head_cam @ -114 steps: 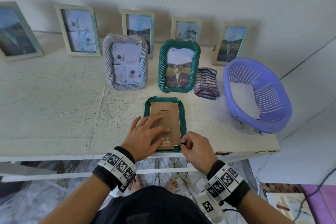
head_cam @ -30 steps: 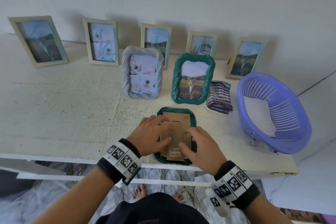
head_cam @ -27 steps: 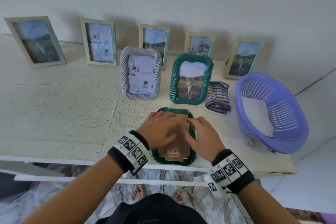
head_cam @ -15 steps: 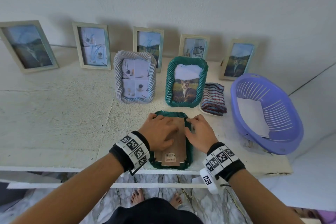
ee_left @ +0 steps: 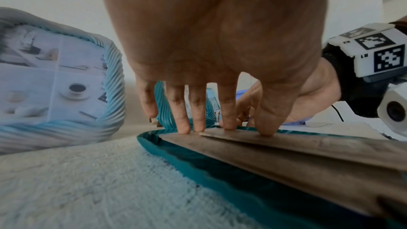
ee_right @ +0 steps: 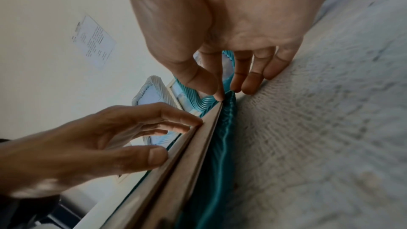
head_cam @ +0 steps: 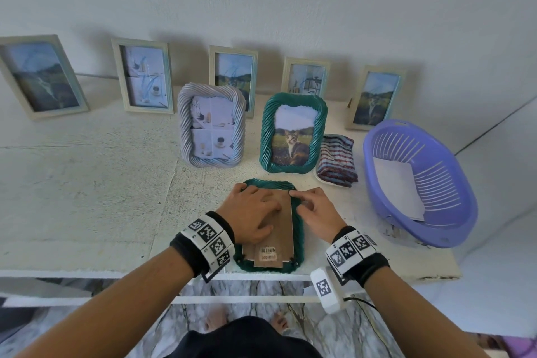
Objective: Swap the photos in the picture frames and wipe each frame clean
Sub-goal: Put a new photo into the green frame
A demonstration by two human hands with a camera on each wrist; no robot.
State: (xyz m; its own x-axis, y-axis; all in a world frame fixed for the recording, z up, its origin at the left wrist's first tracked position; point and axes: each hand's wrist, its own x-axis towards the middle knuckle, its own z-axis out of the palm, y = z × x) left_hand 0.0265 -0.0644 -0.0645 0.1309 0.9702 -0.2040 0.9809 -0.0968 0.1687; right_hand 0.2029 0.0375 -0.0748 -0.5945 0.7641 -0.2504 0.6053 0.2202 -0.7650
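A green twisted-rim frame (head_cam: 299, 244) lies face down at the table's front edge, its brown backing board (head_cam: 283, 229) facing up. My left hand (head_cam: 255, 212) lies across the board, straight fingers pressing on it (ee_left: 185, 124). My right hand (head_cam: 312, 208) is at the frame's far right corner. Its thumb tip touches the board's corner (ee_right: 219, 97) while the curled fingers sit on the outer rim, pinching it. Behind stand a second green frame (head_cam: 293, 134) with a cat photo and a pale lilac twisted frame (head_cam: 211, 129).
A folded striped cloth (head_cam: 337, 164) lies right of the standing green frame. A purple basket (head_cam: 418, 183) holding a white sheet sits at the far right. Several pale frames (head_cam: 145, 78) lean against the wall. The table edge (head_cam: 87, 273) runs just under my wrists.
Both hands have slid from the near half of the face-down frame to its far end. The right hand went from the near right edge to the far right corner.
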